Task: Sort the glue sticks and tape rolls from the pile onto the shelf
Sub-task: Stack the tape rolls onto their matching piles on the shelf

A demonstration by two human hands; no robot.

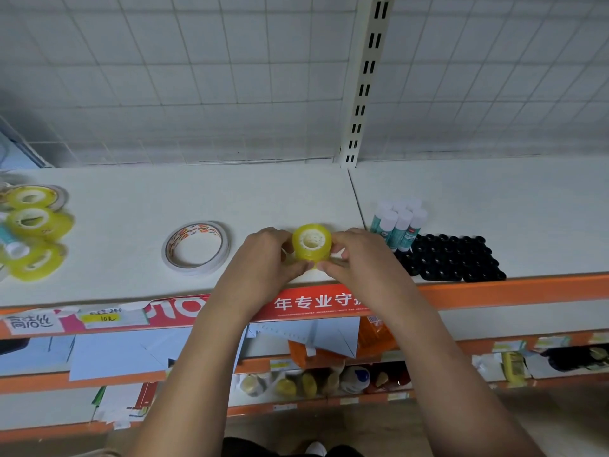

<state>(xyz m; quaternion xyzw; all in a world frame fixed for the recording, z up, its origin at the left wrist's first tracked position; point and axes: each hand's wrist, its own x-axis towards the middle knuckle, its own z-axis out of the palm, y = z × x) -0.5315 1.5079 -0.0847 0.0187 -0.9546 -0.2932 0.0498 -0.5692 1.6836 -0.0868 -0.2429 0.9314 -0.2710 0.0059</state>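
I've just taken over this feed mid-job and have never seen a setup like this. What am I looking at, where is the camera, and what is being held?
There is no machine here. A person works with bare hands, and the single picture comes from a camera worn on their head, looking forward and down. The left hand and right hand together grip a yellow tape roll near the front of the white shelf. To its left a white tape roll lies flat, and at the far left is a pile of yellow tape rolls. To the right, glue sticks stand upright in a cluster beside a block of small black round pieces that I cannot identify.
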